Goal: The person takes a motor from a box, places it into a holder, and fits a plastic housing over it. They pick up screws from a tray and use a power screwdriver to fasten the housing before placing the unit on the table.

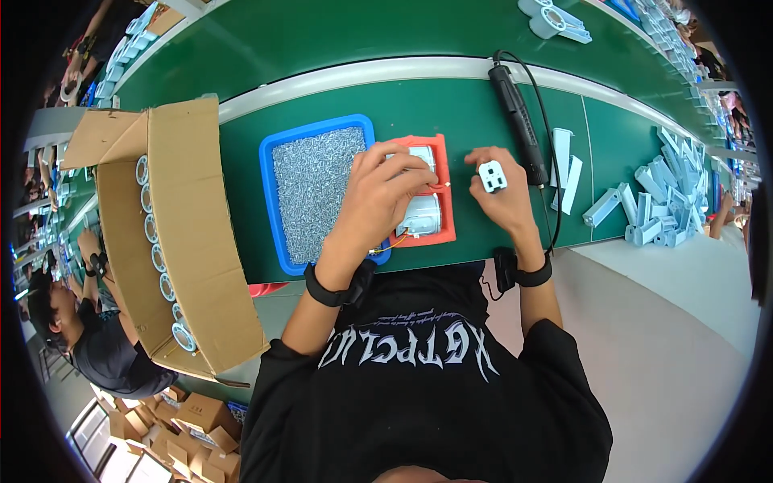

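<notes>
My left hand [382, 187] reaches over a red fixture [448, 216], its fingers bent and their tips together near the divider. Whatever those fingertips hold, if anything, is hidden. Two rounded pale plastic housings lie in the fixture; the nearer housing [420, 217] shows below my fingers, with thin coloured wires [399, 239] at its lower side. The other housing [424, 157] is partly covered by my hand. My right hand [509, 197] is closed around a pale blue plastic handle piece [492, 176], its end with square openings facing up, to the right of the fixture.
A blue tray [269, 193] of small screws stands left of the fixture. Farther left is an open cardboard box [197, 241] with round pale parts. A corded black electric screwdriver [517, 117] lies beyond my right hand. Loose pale handle pieces [664, 197] are heaped at right.
</notes>
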Demonstrator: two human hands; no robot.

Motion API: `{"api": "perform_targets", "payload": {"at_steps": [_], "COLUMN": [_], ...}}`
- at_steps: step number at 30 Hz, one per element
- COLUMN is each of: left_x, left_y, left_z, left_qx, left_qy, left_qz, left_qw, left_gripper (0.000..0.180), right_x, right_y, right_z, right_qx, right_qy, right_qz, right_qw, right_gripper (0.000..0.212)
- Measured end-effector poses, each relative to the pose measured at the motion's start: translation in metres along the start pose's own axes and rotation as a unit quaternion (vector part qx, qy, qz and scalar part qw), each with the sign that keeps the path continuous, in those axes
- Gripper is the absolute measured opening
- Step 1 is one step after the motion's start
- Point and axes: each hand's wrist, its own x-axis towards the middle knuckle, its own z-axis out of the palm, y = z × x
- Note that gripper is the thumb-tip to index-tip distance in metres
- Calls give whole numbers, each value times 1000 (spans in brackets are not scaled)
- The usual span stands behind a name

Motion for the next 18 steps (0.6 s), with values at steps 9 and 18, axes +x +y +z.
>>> {"api": "perform_targets", "payload": {"at_steps": [9,18], "left_x": [3,-3], "left_y": [9,13], "left_z": [2,7], "left_qx": [-158,-405], "left_qy": [74,157], "left_qz": [-108,-246], "left_qw": [979,866], "left_gripper": [8,9], "right_x": [25,22], "right_y": [-42,-55], "right_z": [-18,13], "right_qx": [728,536], "right_qy": [-34,40], "right_qz": [26,-10], "right_qw": [684,843], "right_gripper": [40,58]}}
